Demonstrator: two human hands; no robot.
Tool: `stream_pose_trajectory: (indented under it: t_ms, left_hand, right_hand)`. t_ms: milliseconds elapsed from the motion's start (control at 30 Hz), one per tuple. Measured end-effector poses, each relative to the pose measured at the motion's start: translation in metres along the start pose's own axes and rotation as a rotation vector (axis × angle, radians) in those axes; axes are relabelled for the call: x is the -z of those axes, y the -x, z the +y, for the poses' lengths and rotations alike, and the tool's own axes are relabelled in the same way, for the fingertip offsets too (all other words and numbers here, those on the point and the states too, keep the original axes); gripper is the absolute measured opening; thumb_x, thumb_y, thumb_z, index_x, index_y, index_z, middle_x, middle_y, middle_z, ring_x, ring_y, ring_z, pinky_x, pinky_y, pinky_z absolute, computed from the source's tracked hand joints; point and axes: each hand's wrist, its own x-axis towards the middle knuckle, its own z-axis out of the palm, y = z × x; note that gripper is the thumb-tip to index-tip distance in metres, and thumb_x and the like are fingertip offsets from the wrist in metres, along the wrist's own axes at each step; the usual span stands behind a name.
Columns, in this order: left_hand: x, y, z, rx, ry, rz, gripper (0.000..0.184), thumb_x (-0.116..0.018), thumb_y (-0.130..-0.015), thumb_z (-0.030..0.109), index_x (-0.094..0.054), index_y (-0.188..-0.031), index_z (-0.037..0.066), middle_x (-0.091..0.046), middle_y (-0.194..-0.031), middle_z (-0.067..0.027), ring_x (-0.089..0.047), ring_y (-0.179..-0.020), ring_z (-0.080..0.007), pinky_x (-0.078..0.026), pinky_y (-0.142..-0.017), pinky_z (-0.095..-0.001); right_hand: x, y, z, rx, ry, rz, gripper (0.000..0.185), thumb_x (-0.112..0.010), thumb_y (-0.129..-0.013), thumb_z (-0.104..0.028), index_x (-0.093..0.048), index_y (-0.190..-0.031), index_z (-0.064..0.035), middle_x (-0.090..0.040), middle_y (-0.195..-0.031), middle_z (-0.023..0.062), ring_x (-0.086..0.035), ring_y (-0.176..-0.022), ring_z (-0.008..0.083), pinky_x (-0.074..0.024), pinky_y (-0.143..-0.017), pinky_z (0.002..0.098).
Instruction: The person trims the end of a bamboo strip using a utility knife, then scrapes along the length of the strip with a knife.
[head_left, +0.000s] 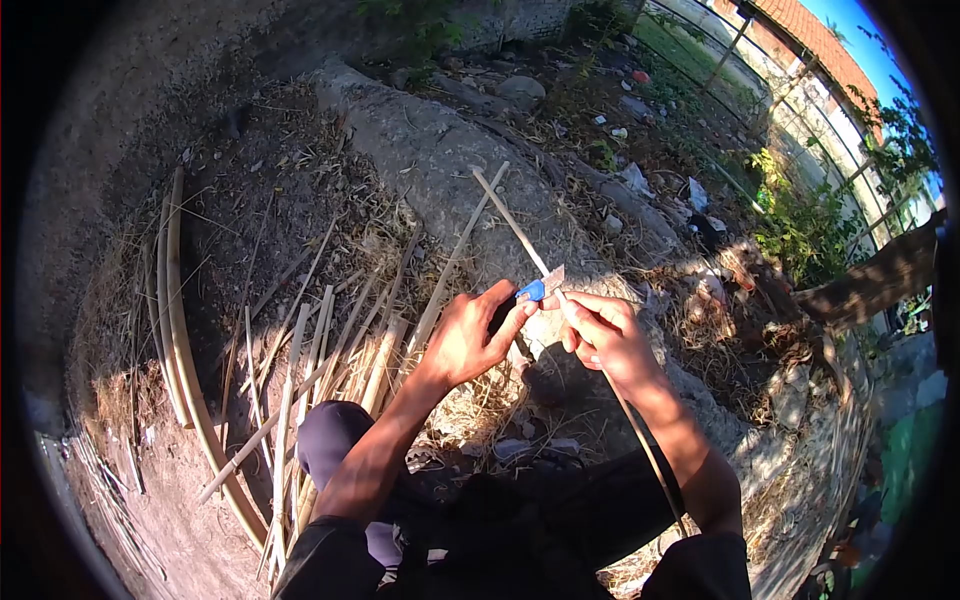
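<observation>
We gripped a blue-handled, metal-bladed knife (533,290) in our left hand (470,335) and pinched a long, thin, pale wooden stick (520,238) in our right hand (612,335), the blade (555,277) touching or just beside it. We judged its whiter far length pared, its browner near length unpared.

To the left hand's (468,335) outer side I see little room: strips (384,362) crowd the ground, and the raised knee (330,440) bulges beside the forearm. The long pale stick (517,232) and blue-handled blade (543,286) bar the gap between the hands. Right of the right hand (612,345), the air is open, well short of the trunk (870,280).
</observation>
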Motion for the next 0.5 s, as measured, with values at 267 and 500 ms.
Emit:
stream_pose_trajectory:
  t_ms: [267,500]
  left_hand:
    - [0.004,-0.008,-0.004,0.001,-0.022,0.056,0.043,-0.066,-0.107,0.04,-0.062,-0.094,-0.001,-0.05,-0.061,-0.0154,-0.046,-0.053,-0.0215,-0.038,-0.054,-0.0417]
    - [0.009,-0.011,-0.007,-0.033,-0.119,0.074,0.043,-0.066,-0.106,0.041,-0.066,-0.094,-0.001,-0.052,-0.061,-0.0172,-0.049,-0.051,-0.025,-0.041,-0.055,-0.0433]
  right_hand:
    - [0.003,-0.004,0.014,0.084,0.13,0.026,0.031,-0.053,-0.113,-0.016,-0.072,-0.133,-0.0018,-0.057,-0.07,-0.0037,-0.048,-0.055,0.0027,-0.0395,-0.049,0.0216]
    - [0.001,-0.003,0.009,0.138,0.194,0.056,0.029,-0.054,-0.112,-0.013,-0.074,-0.128,0.0002,-0.057,-0.069,-0.0033,-0.048,-0.055,0.0034,-0.0404,-0.05,0.0228]
